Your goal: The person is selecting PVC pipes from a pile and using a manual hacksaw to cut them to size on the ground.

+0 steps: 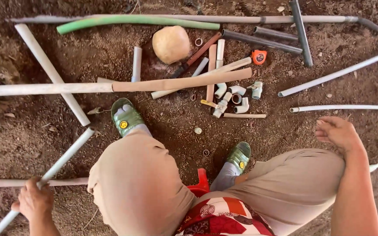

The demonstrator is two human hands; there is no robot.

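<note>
My left hand (35,202) grips a long white plastic pipe (64,158) at the lower left; the pipe slants up to the right toward my left knee. My right hand (338,132) hovers at the right above my right knee, fingers loosely curled and holding nothing. Its nearest pipe is a thin white pipe (344,107) lying on the soil. I sit low on a red stool (201,184), with green sandals (125,117) on both feet.
Many pipes lie on bare brown soil: a long beige pipe (110,86), a green hose (132,20), grey pipes (263,40). White elbow fittings (235,94), an orange tape measure (259,57) and a round tan stone (170,43) sit ahead of my feet.
</note>
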